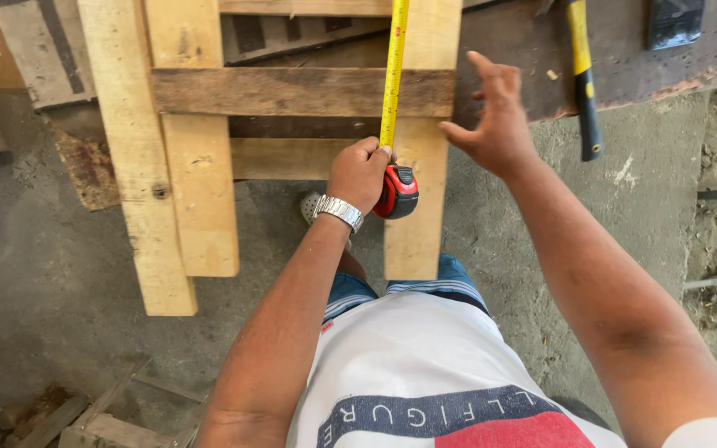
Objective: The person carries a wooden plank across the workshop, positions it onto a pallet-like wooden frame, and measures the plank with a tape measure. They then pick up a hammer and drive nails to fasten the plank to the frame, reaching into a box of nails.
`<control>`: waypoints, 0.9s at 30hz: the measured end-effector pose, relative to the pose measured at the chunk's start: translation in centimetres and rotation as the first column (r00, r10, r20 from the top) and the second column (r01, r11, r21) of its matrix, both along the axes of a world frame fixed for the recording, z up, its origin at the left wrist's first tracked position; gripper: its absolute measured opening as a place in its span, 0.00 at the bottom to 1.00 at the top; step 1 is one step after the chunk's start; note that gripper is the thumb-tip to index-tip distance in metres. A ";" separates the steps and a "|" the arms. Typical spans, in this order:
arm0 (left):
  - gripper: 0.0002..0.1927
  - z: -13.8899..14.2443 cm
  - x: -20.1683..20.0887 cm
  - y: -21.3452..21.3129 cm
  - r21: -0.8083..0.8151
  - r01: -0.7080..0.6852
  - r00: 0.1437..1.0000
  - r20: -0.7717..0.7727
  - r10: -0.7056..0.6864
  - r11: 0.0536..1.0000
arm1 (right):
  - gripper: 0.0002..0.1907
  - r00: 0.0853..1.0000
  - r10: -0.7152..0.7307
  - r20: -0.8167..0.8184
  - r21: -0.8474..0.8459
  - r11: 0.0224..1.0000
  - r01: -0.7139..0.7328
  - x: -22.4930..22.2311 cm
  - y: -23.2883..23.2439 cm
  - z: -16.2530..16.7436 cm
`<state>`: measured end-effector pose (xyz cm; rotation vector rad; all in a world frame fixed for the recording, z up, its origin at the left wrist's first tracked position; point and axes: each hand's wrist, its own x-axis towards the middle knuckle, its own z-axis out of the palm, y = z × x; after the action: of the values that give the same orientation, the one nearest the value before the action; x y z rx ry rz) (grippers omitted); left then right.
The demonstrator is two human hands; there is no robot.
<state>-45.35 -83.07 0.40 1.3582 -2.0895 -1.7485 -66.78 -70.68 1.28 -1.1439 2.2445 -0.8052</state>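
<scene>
We take the wooden frame point(292, 91) as our landmark: pale planks with a darker crosspiece, standing on the concrete floor point(51, 265) in front of us. Our left hand point(360, 172) is clenched around the red tape measure point(397, 192), whose case sits against the lower part of the frame's right-hand upright. The thumb presses the yellow blade point(393, 75) near where it leaves the case, which we judge keeps it flat and taut against the wood. From there the blade runs straight up that upright, across the crosspiece and out of view at the top. So the case lies inside the left hand's grip, with only its lower half showing beyond the knuckles.

Our right hand point(495, 112) hovers just right of the same upright, fingers spread and released, grasping nothing. Further right of the frame, a yellow-and-black handled hammer point(584, 83) lies on a dark board point(641, 70).
</scene>
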 end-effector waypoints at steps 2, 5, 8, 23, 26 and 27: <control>0.14 -0.2 -2.4 1.4 0.012 -0.027 0.998 -0.048 0.027 1.000 | 0.53 0.998 0.058 -0.013 -0.030 0.998 -0.058 -1.5 -0.5 -0.4; 0.14 -0.3 -4.5 2.6 0.026 -0.074 0.997 -0.013 0.074 0.997 | 0.55 0.982 0.176 -0.064 -0.122 0.976 -0.183 -2.7 -0.9 -0.7; 0.14 -0.1 -5.4 3.5 0.040 -0.106 0.993 0.051 0.104 0.994 | 0.54 0.974 0.219 -0.049 -0.104 0.969 -0.223 -3.3 -0.9 -0.8; 0.13 -0.2 -4.7 5.9 -0.090 -0.092 0.964 0.241 0.111 0.992 | 0.43 0.947 0.313 -0.075 -0.172 0.931 -0.321 -4.3 0.3 -4.0; 0.14 -0.3 -4.6 6.0 -0.128 -0.079 0.961 0.252 0.110 0.989 | 0.41 0.932 0.333 -0.144 -0.238 0.902 -0.359 -4.3 0.6 -5.0; 0.14 -0.2 -4.6 6.1 -0.121 -0.082 0.959 0.262 0.111 0.989 | 0.42 0.932 0.331 -0.144 -0.233 0.904 -0.357 -4.3 0.7 -5.3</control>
<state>-50.00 -77.00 0.17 1.7153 -2.1686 -1.4588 -71.13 -70.03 -3.99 -1.6819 1.9660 -0.9217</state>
